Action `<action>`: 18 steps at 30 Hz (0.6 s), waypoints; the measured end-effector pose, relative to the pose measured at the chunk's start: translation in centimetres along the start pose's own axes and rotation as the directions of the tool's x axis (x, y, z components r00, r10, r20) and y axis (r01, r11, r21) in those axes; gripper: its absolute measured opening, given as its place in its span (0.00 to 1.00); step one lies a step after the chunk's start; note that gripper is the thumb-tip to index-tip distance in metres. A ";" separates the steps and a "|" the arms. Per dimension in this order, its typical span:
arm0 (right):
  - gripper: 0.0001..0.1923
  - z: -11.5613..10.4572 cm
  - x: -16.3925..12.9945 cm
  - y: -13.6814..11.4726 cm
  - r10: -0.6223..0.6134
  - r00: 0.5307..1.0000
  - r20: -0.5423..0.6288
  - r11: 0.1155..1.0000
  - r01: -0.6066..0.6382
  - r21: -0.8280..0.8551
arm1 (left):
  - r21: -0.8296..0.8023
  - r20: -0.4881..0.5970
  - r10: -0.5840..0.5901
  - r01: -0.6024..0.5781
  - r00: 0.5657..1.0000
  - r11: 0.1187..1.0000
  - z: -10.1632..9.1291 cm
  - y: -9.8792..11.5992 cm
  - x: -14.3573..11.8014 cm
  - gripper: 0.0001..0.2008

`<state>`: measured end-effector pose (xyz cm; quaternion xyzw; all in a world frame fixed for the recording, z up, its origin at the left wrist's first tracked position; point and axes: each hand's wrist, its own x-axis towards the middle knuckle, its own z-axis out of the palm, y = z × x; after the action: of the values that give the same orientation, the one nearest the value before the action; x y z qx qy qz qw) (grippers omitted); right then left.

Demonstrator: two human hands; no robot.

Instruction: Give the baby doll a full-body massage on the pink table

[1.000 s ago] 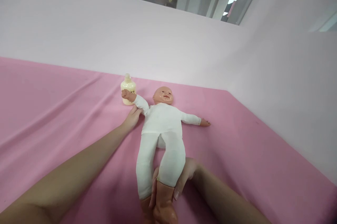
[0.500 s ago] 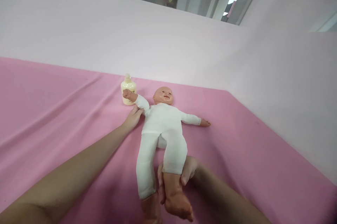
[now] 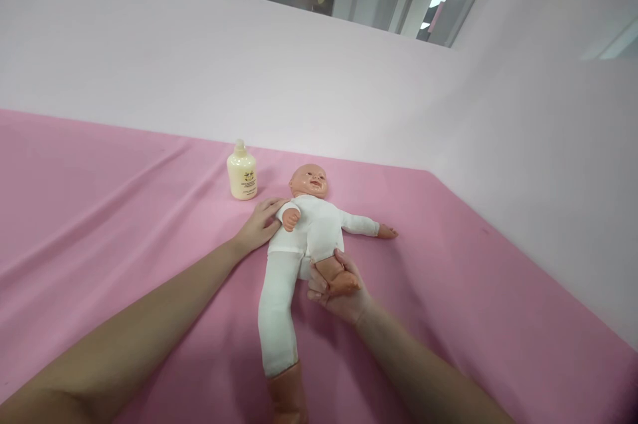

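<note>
While the left arm stretches forward across the pink desk, the left hand lies flat, fingers spread, against the shoulder of the doll. Beyond that hand, a little to its left, stands one cream bottle, upright and apart from it. One doll lies on its back just right of the left hand, head away from the person, long axis running from far to near. The right hand is closed around one doll foot, that leg folded up toward the belly; the other leg lies straight.
</note>
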<state>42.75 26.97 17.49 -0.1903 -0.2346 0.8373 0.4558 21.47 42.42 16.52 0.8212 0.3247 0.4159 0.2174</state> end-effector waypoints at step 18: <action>0.32 -0.5 -0.8 0.9 0.135 0.939 0.316 0.974 -0.067 -0.215 | -0.264 -0.163 -0.328 0.279 0.930 0.923 0.9 -1.6 0.2 0.16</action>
<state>42.82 25.92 16.69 -0.1047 -0.3804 0.8516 0.3450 21.72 43.64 15.12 0.6819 0.4174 0.4946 0.3410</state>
